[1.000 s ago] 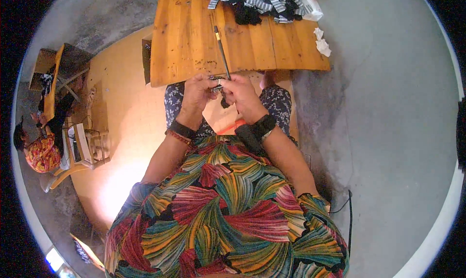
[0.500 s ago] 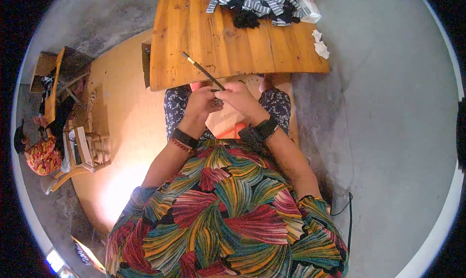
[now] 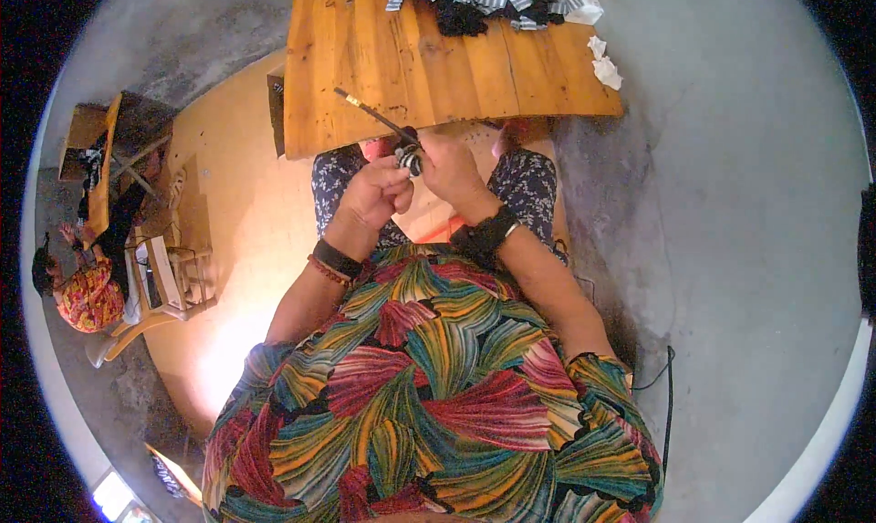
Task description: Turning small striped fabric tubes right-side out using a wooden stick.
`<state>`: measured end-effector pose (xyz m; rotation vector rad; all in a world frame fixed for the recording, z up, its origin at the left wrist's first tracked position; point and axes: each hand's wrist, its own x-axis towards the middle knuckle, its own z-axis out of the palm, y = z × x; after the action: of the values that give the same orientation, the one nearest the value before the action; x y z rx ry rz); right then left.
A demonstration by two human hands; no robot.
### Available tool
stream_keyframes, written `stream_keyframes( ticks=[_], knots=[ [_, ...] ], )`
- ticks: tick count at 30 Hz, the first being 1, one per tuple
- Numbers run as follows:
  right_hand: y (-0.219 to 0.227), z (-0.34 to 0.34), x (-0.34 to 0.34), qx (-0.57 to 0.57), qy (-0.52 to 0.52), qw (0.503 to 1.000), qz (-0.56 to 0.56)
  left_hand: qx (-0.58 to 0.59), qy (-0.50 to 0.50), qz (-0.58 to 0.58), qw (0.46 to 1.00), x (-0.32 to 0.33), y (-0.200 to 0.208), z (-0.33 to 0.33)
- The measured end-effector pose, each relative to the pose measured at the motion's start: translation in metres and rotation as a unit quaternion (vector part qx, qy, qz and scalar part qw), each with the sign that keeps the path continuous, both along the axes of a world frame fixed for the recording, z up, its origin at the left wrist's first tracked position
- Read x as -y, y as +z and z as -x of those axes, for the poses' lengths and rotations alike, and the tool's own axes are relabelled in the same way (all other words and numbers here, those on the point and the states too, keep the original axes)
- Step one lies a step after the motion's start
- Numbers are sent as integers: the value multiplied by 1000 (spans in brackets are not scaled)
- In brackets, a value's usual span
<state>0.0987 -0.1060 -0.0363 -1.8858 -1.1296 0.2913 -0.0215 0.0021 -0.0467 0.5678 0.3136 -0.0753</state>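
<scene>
My right hand is closed around the lower end of a thin dark stick with a yellowish band near its far tip. The stick slants up and left over the table's near edge. Fingers of my left hand pinch a small black-and-white striped cloth bundle, right at the stick's lower end and touching the right hand. How the cloth sits on the stick is partly hidden by my fingers. Both hands are just off the table, above my lap.
On the wooden table lies a pile of black and grey-striped cloth strips, beside a white packet and crumpled white tissue. A grey wall stands close on the right. Far left, another person sits at a bench.
The striped cloth bundle now shows between my hands, where fingers covered that spot before. My left hand has turned and lowered slightly; the stick's tip has shifted a little up and left.
</scene>
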Motion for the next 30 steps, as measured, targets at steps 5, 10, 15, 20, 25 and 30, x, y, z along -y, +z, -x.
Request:
stream_keyframes(
  ticks=[5,10,15,20,25,30],
  knots=[
    [10,7,0,-91,28,989,-113,18,18,-190,981,18,40,5],
    [36,-2,23,-614,113,777,-85,7,147,-206,967,12,51,-9],
    [48,3,21,-640,102,756,-87,9,217,-175,960,18,37,-13],
    [66,13,15,-420,83,902,-47,-73,223,-332,914,28,43,-11],
    [32,1,13,-124,68,989,-38,-77,240,-183,950,31,40,-11],
    [38,9,8,-234,-5,971,-48,-98,162,-255,948,10,32,-1]
  ],
)
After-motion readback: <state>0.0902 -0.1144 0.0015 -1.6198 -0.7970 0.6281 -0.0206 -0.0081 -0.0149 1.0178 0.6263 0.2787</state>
